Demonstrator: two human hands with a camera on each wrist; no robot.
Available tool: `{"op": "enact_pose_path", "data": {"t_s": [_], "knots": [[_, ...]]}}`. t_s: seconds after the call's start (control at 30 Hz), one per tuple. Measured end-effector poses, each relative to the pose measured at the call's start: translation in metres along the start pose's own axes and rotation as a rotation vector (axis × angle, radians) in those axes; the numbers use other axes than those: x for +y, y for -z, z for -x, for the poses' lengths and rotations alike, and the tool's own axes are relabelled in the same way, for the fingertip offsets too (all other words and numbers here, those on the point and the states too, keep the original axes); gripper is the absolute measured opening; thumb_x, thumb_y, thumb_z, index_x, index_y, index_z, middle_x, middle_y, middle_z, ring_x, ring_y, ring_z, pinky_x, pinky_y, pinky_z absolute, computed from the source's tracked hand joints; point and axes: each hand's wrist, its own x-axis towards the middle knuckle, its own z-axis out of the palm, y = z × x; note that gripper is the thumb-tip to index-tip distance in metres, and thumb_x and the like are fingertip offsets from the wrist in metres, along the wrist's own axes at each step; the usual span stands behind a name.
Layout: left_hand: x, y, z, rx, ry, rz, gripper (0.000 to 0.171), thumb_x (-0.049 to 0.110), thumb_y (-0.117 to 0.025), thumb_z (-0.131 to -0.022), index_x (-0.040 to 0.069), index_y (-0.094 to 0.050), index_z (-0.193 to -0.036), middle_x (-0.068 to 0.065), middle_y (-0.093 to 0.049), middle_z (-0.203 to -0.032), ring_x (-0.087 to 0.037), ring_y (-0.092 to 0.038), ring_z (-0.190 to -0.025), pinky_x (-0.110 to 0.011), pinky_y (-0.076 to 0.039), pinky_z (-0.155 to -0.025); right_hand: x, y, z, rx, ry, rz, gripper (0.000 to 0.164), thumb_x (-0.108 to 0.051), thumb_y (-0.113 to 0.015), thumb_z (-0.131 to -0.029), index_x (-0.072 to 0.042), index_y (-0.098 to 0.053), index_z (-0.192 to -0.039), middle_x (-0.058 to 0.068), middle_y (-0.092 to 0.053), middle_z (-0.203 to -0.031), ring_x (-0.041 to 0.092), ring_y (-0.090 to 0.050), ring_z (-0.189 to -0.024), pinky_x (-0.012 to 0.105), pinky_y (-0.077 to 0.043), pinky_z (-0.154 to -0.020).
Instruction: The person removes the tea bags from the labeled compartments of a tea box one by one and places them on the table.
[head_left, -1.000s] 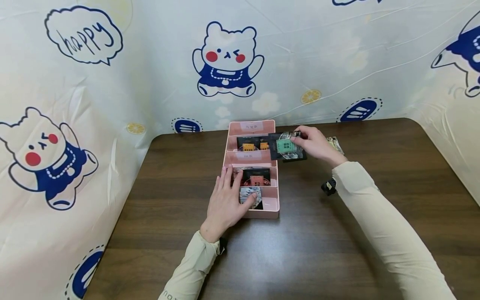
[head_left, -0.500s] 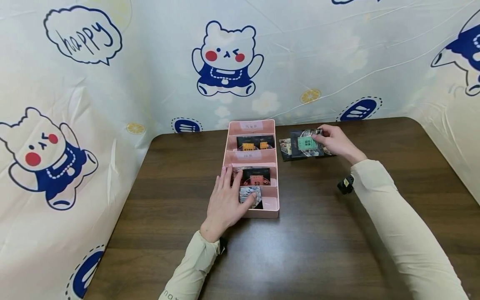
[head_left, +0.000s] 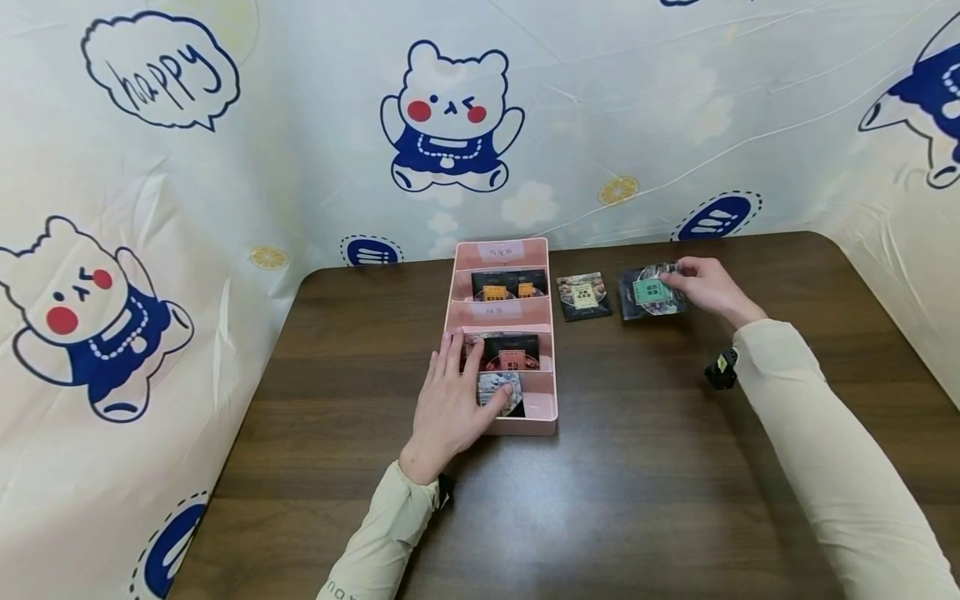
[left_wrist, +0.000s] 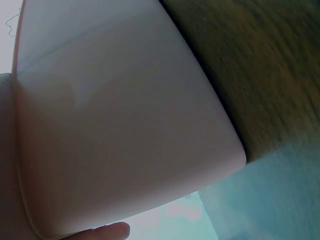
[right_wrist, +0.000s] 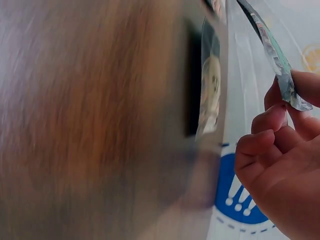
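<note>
My right hand [head_left: 708, 287] pinches a dark tea packet with a green label [head_left: 647, 293] by its right edge, above the table right of the box. In the right wrist view, thumb and fingers hold the packet's corner [right_wrist: 292, 97], and another packet [right_wrist: 210, 92] lies on the table below. Nearer the box lies a tea packet with a cream label [head_left: 583, 296]. My left hand [head_left: 447, 404] rests with spread fingers on the left rim of the pink divided box [head_left: 555, 392]. Its thumb lies over a whitish packet [head_left: 495, 385] in the front compartment.
Two orange-labelled packets [head_left: 497, 287] stand in an upper compartment of the box. A red-labelled packet [head_left: 513, 357] stands in a lower one. Behind the brown table [head_left: 630, 500] hangs a printed cloth [head_left: 600, 108]. The box's side wall [left_wrist: 125, 115] fills most of the left wrist view.
My right hand has carried the green-labelled packet rightward from beside the box, uncovering the cream-labelled packet on the table. The left hand has stayed on the box.
</note>
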Motion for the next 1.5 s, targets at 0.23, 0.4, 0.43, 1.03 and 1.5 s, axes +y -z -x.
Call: {"op": "enact_pose_path", "data": {"t_s": [0.23,0.4,0.43,1.03,1.5], "knots": [[0.0,0.001,0.0,0.0,0.003,0.006,0.079,0.065,-0.045,-0.089,0.012,-0.039,-0.148,-0.016,-0.021,-0.16,-0.03,-0.011,-0.151,-0.05,-0.018,-0.12,0.016,0.011,0.0,0.028,-0.052,-0.005,0.045,-0.04,-0.054,-0.097,0.004,-0.057,-0.107,0.009,-0.059,-0.091,0.019,-0.048,-0.084,0.027,-0.041,-0.066],[0.0,0.0,0.0,0.004,0.006,0.007,0.079,0.065,-0.045,-0.09,0.012,-0.039,-0.147,-0.016,-0.021,-0.16,-0.03,-0.011,-0.151,-0.049,-0.017,-0.12,0.027,0.02,0.003,0.045,-0.085,-0.013,0.052,-0.045,-0.054,-0.095,0.005,-0.056,-0.111,0.011,-0.059,-0.094,0.02,-0.047,-0.086,0.026,-0.042,-0.066],[0.0,0.0,0.0,0.005,0.007,0.007,0.079,0.065,-0.045,-0.089,0.012,-0.039,-0.147,-0.016,-0.021,-0.16,-0.03,-0.011,-0.151,-0.049,-0.017,-0.12,0.029,0.022,0.004,0.052,-0.091,-0.016,0.054,-0.046,-0.054,-0.095,0.005,-0.056,-0.111,0.011,-0.059,-0.095,0.02,-0.048,-0.085,0.025,-0.043,-0.066],[0.0,-0.001,-0.001,0.017,-0.008,0.001,0.079,0.063,-0.048,-0.088,0.011,-0.041,-0.147,-0.017,-0.022,-0.159,-0.03,-0.013,-0.151,-0.05,-0.019,-0.12,0.061,0.045,0.017,0.121,-0.168,-0.026,0.062,-0.053,-0.047,-0.095,0.006,-0.05,-0.113,0.012,-0.051,-0.097,0.028,-0.04,-0.094,0.032,-0.038,-0.068],[0.0,-0.001,0.0,0.02,-0.003,0.003,0.079,0.064,-0.048,-0.088,0.012,-0.041,-0.146,-0.017,-0.023,-0.159,-0.03,-0.012,-0.151,-0.05,-0.019,-0.119,0.074,0.055,0.02,0.186,-0.328,-0.122,0.05,-0.051,-0.053,-0.093,-0.002,-0.053,-0.102,-0.005,-0.05,-0.083,0.014,-0.047,-0.077,0.029,-0.04,-0.06]]}}
